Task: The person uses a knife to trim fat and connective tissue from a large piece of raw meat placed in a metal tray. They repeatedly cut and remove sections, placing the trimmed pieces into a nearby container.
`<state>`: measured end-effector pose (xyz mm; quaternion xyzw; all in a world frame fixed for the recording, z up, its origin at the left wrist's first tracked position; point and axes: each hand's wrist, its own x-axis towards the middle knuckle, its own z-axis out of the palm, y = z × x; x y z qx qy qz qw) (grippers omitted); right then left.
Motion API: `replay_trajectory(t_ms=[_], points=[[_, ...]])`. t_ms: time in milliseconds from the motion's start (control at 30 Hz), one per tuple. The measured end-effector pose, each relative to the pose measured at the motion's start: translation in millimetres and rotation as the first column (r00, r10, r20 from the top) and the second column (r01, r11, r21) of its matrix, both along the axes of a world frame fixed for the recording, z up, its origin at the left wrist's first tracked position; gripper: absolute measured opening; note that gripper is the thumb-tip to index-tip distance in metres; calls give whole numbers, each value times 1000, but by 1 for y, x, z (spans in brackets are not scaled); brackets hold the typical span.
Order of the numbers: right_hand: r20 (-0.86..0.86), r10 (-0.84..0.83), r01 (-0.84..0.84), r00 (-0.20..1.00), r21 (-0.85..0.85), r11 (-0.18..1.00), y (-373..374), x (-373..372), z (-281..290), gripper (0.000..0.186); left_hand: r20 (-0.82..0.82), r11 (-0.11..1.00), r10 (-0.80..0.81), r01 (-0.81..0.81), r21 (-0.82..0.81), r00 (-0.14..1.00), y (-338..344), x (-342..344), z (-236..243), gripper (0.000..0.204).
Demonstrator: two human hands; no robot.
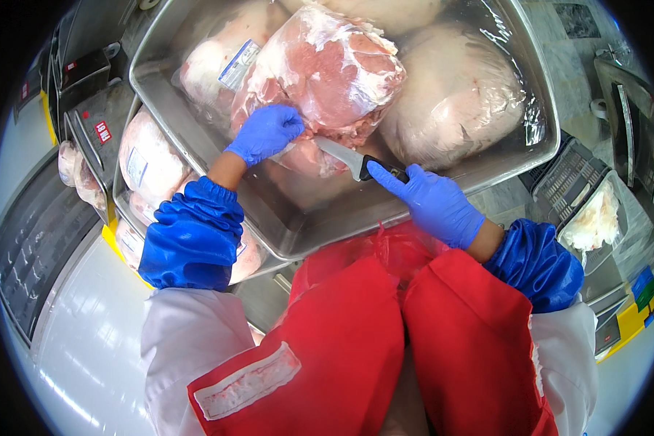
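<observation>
A large skinned piece of raw meat [323, 76], pink with white fat, lies in a big metal tub [287, 236] in front of me. My left hand [269, 134], in a blue glove, is closed with curled fingers on the meat's near edge. My right hand [437, 206], also gloved in blue, grips the black handle of a knife [341, 154], thumb laid along it. The blade points left, its tip at the meat's near underside, close to my left fingers. The left fingertips are partly hidden.
Inside the tub, a big plastic-wrapped meat piece [458, 98] sits right and a labelled wrapped one [211, 73] left. More wrapped meat [149, 156] fills a container beside the tub. At right, a dark crate [570, 174] stands near whitish trimmings [594, 218].
</observation>
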<state>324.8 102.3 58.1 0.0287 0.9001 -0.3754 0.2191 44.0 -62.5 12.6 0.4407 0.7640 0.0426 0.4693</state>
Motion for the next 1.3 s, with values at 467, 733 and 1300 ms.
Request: replay_trajectory(t_ms=[467, 733, 1300], points=[[69, -149, 159, 987, -178, 971, -15, 14, -16, 72, 264, 890, 390, -434, 137, 882, -19, -5, -2, 17], [-47, -25, 22, 999, -56, 998, 7, 12, -26, 69, 112, 860, 311, -330, 391, 944, -30, 7, -12, 14], [-114, -69, 57, 991, -105, 993, 16, 27, -29, 71, -335, 691, -593, 676, 255, 733, 22, -10, 19, 20]])
